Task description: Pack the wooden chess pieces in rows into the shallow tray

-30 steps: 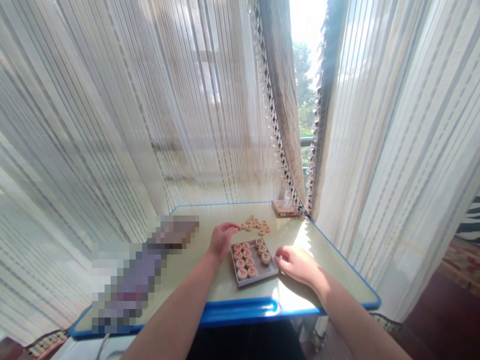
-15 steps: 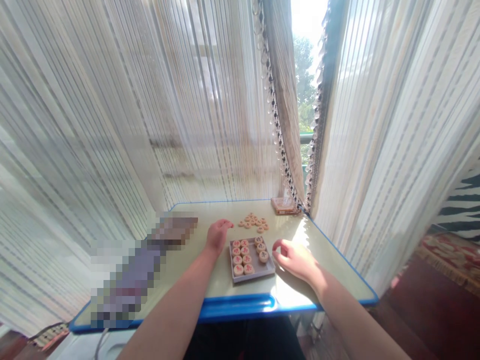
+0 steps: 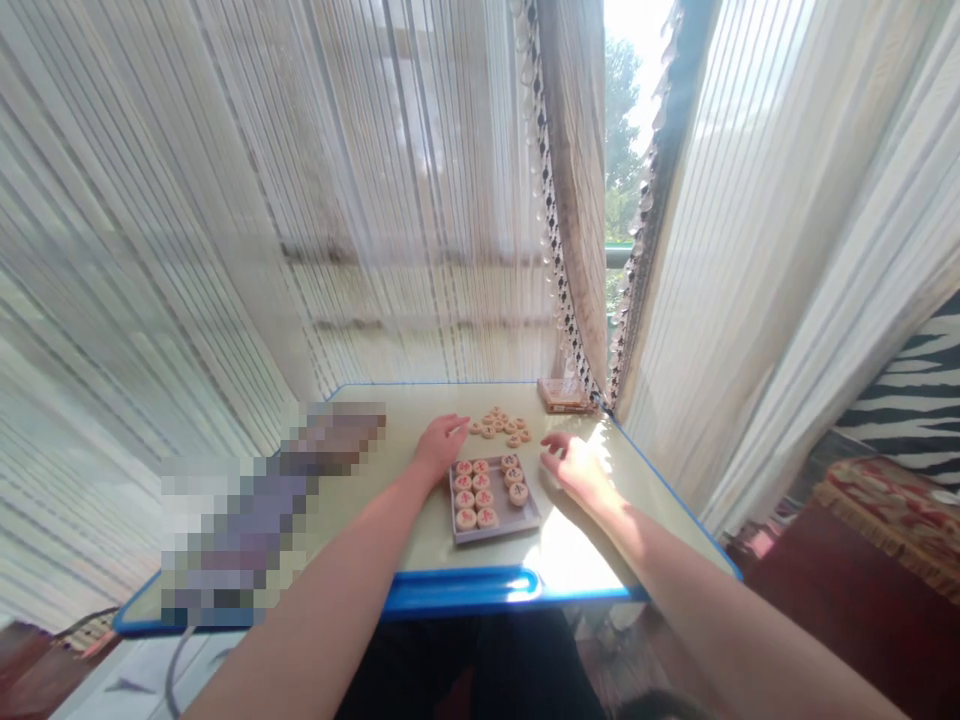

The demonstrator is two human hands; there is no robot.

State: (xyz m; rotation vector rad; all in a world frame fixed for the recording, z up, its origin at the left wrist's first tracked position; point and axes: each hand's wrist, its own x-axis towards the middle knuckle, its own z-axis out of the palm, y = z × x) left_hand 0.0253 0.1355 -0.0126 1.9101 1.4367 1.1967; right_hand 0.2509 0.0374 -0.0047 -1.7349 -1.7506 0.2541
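Observation:
A shallow grey tray (image 3: 525, 520) lies on the blue-edged table (image 3: 465, 592) and holds several round wooden chess pieces (image 3: 480, 492) with red or dark marks. Behind it sits a loose pile of the same pieces (image 3: 500, 426). My left hand (image 3: 439, 446) rests at the tray's far left corner, its fingers curled towards the pile; whether they hold a piece is hidden. My right hand (image 3: 570, 464) hovers just right of the tray with fingers loosely spread and nothing in them.
A small flat wooden box (image 3: 564, 394) lies at the table's far right corner against the curtains (image 3: 300, 200). A blurred-out object (image 3: 255, 520) covers the table's left side. A patterned rug (image 3: 892, 510) lies on the floor to the right.
My right hand has lifted from the tray's near right corner and moved further away along its right side, its fingers opening. The view has tilted and shifted. My left hand stays near the pile.

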